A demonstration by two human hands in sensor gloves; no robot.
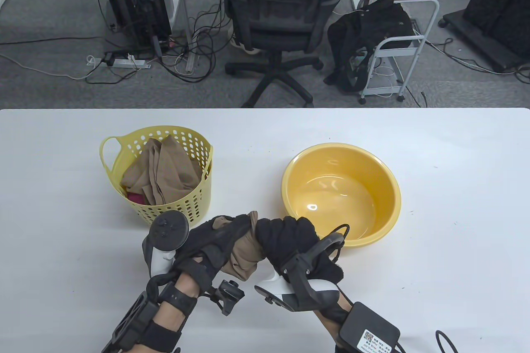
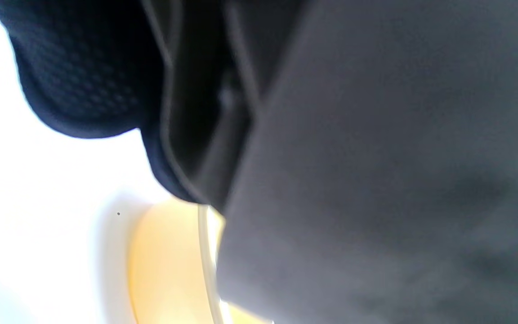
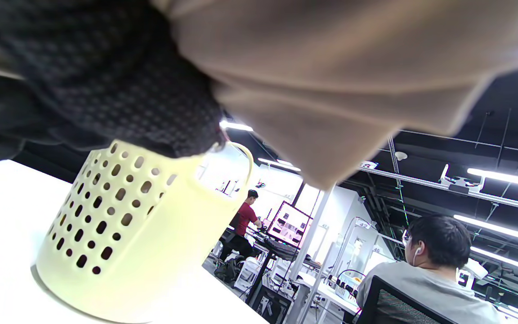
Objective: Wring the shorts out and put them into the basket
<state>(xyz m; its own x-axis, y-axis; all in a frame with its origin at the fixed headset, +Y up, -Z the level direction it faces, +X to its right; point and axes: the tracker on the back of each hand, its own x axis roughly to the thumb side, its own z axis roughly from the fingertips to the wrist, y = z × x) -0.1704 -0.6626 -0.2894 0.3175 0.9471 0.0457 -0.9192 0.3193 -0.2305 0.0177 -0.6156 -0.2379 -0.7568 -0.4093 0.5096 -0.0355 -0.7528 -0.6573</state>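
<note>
A bunched pair of tan shorts (image 1: 245,251) is gripped between both hands above the table's front middle. My left hand (image 1: 213,237) curls round its left part; my right hand (image 1: 285,237) curls round the right part, knuckles touching. The yellow perforated basket (image 1: 194,200) stands just behind the left hand and holds tan cloth (image 1: 163,173) with something pink beneath. In the right wrist view the shorts (image 3: 331,81) hang close over the basket (image 3: 124,234). The left wrist view is filled by dark glove and grey cloth (image 2: 376,180).
A yellow basin (image 1: 389,187) with a little water sits right of the basket, close behind my right hand; its rim (image 2: 205,261) shows in the left wrist view. An office chair (image 1: 281,18) and a cart (image 1: 397,46) stand beyond the table's far edge.
</note>
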